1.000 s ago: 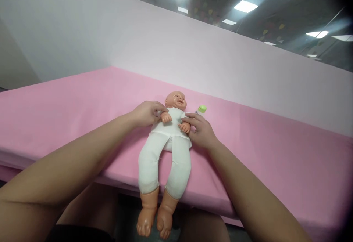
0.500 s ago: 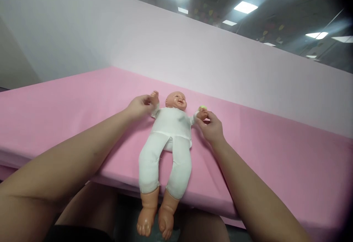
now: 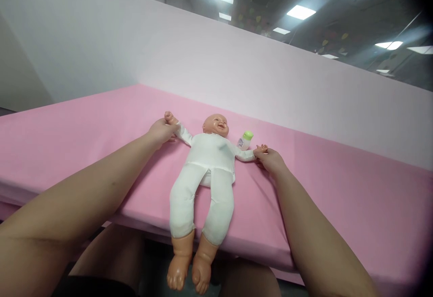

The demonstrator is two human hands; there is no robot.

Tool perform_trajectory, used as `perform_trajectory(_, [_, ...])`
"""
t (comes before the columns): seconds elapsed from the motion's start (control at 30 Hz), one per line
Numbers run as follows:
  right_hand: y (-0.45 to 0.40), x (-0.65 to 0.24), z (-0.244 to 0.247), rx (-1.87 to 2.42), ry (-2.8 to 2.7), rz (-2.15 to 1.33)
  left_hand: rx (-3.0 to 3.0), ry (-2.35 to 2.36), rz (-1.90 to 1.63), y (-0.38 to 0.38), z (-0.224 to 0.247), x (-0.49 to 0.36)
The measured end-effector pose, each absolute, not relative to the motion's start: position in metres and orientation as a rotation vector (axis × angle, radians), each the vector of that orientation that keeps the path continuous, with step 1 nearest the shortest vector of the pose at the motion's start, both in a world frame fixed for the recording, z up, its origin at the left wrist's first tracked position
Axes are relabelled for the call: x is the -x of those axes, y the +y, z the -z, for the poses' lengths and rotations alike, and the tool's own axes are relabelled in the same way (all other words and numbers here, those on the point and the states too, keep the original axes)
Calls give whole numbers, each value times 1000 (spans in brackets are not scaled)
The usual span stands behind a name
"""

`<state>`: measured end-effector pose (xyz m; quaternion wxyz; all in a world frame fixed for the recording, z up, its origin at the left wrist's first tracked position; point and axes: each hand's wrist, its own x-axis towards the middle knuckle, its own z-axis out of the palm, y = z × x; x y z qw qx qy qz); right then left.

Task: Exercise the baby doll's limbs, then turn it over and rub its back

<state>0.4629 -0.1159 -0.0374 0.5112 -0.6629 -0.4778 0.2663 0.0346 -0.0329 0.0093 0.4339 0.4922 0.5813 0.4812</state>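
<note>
A baby doll [image 3: 210, 155] with a white cloth body lies on its back, its head toward the wall and its feet hanging over the near edge of the pink surface. My left hand [image 3: 162, 132] is closed around the doll's wrist on the left side. On the right side, my right hand [image 3: 271, 161] pinches the doll's other wrist. Both doll arms are stretched out sideways. A small bottle [image 3: 245, 140] with a green cap stands or leans just behind the doll's arm on the right; its base is partly hidden.
The pink-covered table [image 3: 338, 198] stretches out to both sides. A pale upright panel [image 3: 237, 62] borders its far side. My legs [image 3: 111, 252] are under the near edge, close to the doll's feet.
Both hands have moved outward, spreading the doll's arms away from its body. The bottle, mostly hidden before behind the doll's hand, now shows.
</note>
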Motion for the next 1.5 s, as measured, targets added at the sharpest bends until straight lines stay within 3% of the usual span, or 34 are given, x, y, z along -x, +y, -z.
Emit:
perform_trajectory(0.23, [-132, -419, 4, 1498, -1508, -126, -1981, 1288, -1274, -64, -19, -58])
perform_trajectory(0.47, [-153, -370, -2, 1107, -2145, 150, -2549, 1003, -896, -72, -18, -69])
perform_trajectory(0.7, [-154, -360, -1, 1164, -2182, 198, -2740, 1024, -765, -70, -15, -69])
perform_trajectory(0.93, [-146, -374, 1, 1374, -1873, 127, -2449, 1219, -1120, -73, -18, -67])
perform_trajectory(1.1, [-133, -425, 10, 1554, -1354, -115, -1683, 1440, -1197, -48, -14, -46])
perform_trajectory(1.23, [-120, -455, 25, 1679, -1032, -512, -1059, 1401, -1168, -28, -8, -36])
perform_trajectory(1.37, [-113, -466, 38, 1751, -971, -736, -963, 1334, -1154, -24, -7, -34])
perform_trajectory(1.5, [-113, -466, 41, 1687, -1082, -594, -979, 1335, -1151, -28, -9, -34])
